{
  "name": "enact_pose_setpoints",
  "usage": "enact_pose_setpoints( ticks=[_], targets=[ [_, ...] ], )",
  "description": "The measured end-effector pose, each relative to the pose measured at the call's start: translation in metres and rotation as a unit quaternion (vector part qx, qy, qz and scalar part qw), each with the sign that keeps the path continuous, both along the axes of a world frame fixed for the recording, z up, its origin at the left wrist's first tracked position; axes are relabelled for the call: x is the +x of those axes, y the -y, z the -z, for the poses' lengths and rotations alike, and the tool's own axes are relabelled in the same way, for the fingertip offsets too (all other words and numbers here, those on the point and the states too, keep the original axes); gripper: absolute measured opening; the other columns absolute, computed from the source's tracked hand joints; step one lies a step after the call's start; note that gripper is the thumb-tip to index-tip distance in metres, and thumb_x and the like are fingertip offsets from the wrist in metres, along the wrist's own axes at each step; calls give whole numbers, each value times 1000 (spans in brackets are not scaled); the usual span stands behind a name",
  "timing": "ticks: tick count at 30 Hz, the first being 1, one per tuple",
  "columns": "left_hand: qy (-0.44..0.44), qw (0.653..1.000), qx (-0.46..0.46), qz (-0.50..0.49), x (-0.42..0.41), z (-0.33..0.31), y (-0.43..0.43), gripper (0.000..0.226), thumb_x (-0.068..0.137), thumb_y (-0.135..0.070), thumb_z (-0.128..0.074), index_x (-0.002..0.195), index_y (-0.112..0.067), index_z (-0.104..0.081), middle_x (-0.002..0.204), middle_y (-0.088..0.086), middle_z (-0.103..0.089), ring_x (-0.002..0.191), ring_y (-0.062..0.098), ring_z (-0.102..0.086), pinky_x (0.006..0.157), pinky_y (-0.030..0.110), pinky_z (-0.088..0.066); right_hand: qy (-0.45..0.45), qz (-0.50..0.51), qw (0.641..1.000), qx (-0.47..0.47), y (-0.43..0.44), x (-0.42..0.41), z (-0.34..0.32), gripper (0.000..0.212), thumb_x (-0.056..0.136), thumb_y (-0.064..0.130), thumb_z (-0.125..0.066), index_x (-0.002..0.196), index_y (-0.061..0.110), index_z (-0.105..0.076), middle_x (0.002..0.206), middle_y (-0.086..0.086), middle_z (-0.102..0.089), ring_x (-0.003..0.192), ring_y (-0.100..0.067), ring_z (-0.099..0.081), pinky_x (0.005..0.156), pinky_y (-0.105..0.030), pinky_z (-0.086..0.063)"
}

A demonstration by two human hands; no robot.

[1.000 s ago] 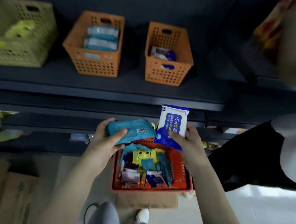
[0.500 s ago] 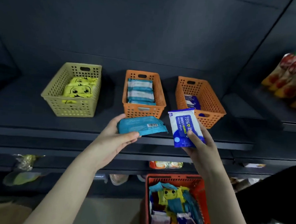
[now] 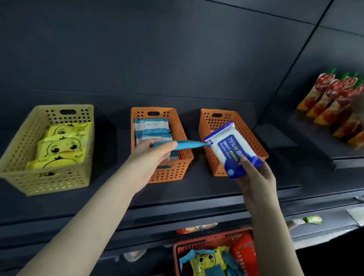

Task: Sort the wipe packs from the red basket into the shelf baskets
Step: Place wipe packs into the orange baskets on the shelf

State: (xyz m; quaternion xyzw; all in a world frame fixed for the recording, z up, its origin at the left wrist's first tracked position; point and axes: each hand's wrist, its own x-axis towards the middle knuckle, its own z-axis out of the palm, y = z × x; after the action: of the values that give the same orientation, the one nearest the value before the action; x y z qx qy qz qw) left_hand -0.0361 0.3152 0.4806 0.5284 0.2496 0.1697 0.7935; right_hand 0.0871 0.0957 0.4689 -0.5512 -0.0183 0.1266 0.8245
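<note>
Holding a teal pack (image 3: 185,144) edge-on in the left hand (image 3: 152,155), over the middle basket (image 3: 175,171), long axis running left to right. Gripped in the right hand (image 3: 257,179): a blue-white pack (image 3: 231,149), over the right basket (image 3: 252,141), long axis tilted up and away. Partly done, by the look: duck packs (image 3: 60,148) already lay in the yellow basket (image 3: 18,150), striped ones in the middle. More left in the red basket (image 3: 244,255).
</note>
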Motion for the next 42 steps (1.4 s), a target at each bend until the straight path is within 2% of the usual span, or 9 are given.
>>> enact_pose_setpoints(
  ticks=[4,7,12,15,20,23,28,37,42],
  targets=[
    [-47,999,-5,-7,69,1,-14,25,84,-34,-72,100,-18,-61,116,10,-64,112,23,-60,100,34,-48,35,33,998,-45,-14,70,4,17,92,9,-63,109,10,-60,104,-8,-72,89,-18,-73,65,-28,-59],
    [-96,995,-23,23,113,4,-23,24,89,-41,-64,98,-19,-61,113,12,-66,105,25,-64,86,31,-54,54,52,990,-116,-24,126,10,28,91,12,-65,117,6,-55,106,-11,-71,91,-23,-73,73,-39,-59],
    [-171,984,-11,53,165,12,-39,39,89,-57,-52,100,-22,-64,93,8,-75,75,25,-74,56,27,-55,161,15,937,-309,-40,196,24,11,92,8,-61,90,19,-63,85,4,-70,69,2,-67,59,-20,-51],
    [-186,981,-4,46,184,16,-51,42,89,-61,-49,100,-24,-65,87,4,-76,69,27,-74,43,24,-50,182,-22,895,-407,-45,224,31,9,91,10,-60,90,19,-62,85,1,-69,74,-8,-66,63,-26,-49],
    [-213,974,28,76,208,19,-67,56,86,-70,-40,108,-24,-62,86,10,-77,76,33,-74,70,41,-59,159,-90,867,-464,-51,246,35,16,91,12,-61,107,14,-62,95,-2,-69,84,-20,-68,70,-31,-51],
    [-160,983,-1,86,220,14,-67,56,96,-61,-38,114,-16,-64,96,13,-76,86,30,-74,67,39,-61,157,-139,838,-504,-53,249,34,23,90,10,-61,113,11,-62,99,-4,-69,90,-22,-66,78,-35,-52],
    [-151,988,2,32,234,16,-66,53,94,-56,-48,119,-10,-60,101,8,-75,89,20,-74,67,36,-61,112,-133,864,-473,-67,243,39,19,93,13,-60,110,22,-56,97,3,-68,82,-12,-67,73,-33,-55],
    [-144,987,68,23,231,42,-91,34,91,-45,-61,110,-18,-66,98,1,-76,86,11,-73,62,29,-59,-27,-251,809,-531,-91,255,50,26,86,15,-69,109,22,-57,109,-6,-68,98,-25,-65,96,-49,-49],
    [-124,991,44,27,228,46,-94,28,93,-40,-59,106,-15,-66,93,0,-77,86,12,-73,60,24,-57,59,-245,727,-639,-98,254,58,62,76,23,-80,130,17,-49,124,-5,-61,112,-25,-58,94,-38,-44]
  ],
)
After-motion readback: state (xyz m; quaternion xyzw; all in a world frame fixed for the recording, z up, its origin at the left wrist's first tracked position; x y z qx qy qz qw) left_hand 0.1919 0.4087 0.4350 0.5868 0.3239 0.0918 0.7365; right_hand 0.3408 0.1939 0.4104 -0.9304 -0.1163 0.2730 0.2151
